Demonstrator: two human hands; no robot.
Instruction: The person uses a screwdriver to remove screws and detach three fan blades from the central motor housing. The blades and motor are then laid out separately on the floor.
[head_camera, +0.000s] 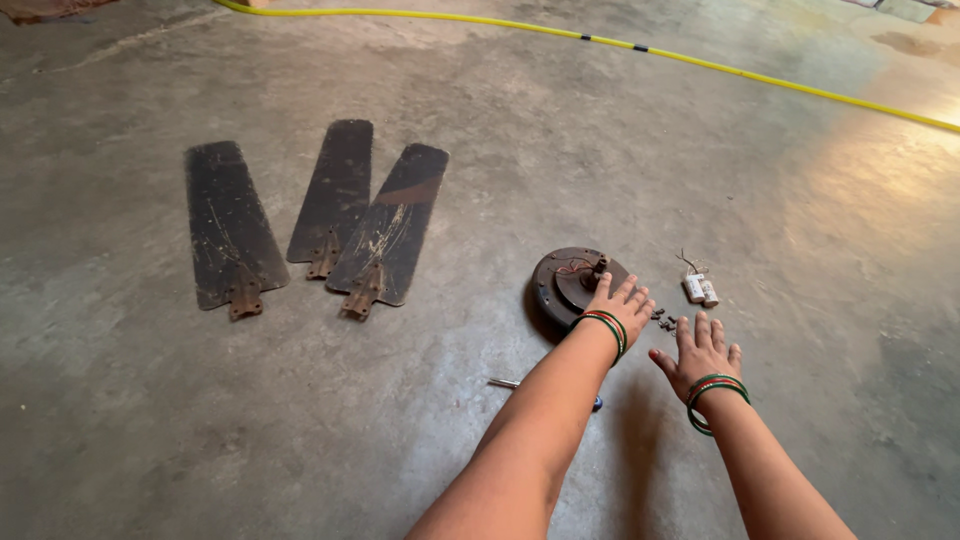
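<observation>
Hands reach forward over a bare concrete floor (150, 430); left hand (620, 305) lies with fingers spread flat on the near edge of a round, rusty fan motor housing (560, 285), gripping nothing; right hand (700, 350) hovers just beside it, fingers open and splayed, holding nothing; small dark screws (664, 320) lie between the two hands; a white capacitor (700, 290) with wires sits just beyond the right hand; a screwdriver (505, 383) lies under the left forearm; three dark fan blades (320, 215) lie well apart to the left; a yellow hose (700, 62) crosses the far floor.
</observation>
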